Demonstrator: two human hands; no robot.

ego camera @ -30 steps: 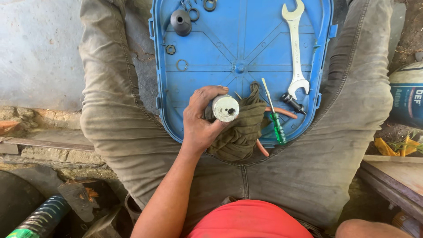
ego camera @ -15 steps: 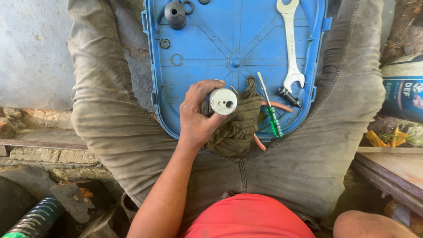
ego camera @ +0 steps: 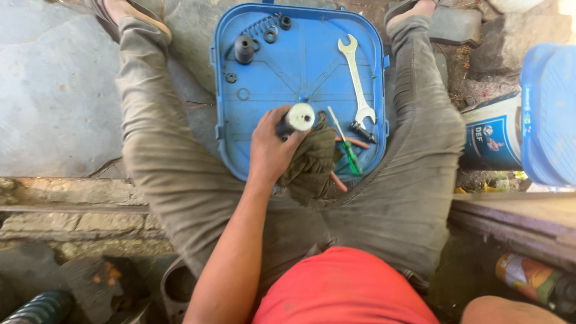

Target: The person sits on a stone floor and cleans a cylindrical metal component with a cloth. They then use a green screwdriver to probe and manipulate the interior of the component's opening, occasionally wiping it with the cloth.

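Note:
My left hand (ego camera: 270,153) is shut around a short metal cylinder (ego camera: 298,117) with a pale round end face, held upright over the near edge of a blue plastic tray (ego camera: 300,66). A crumpled olive rag (ego camera: 313,163) lies right beside and under the hand. Just right of the rag are a green-handled screwdriver (ego camera: 347,147) and orange-handled pliers (ego camera: 354,143). My right hand is out of sight; only a bare patch of skin shows at the bottom right corner.
The tray sits between my legs and holds a silver open-ended spanner (ego camera: 357,78), a black rubber cap (ego camera: 244,49), a spring (ego camera: 261,27) and loose rings (ego camera: 242,94). A white bucket (ego camera: 489,141) and a blue lid (ego camera: 549,114) stand at the right.
The view has pulled back and tilted, so more of the tray's far end and my feet show. My left hand keeps the same grip on the cylinder.

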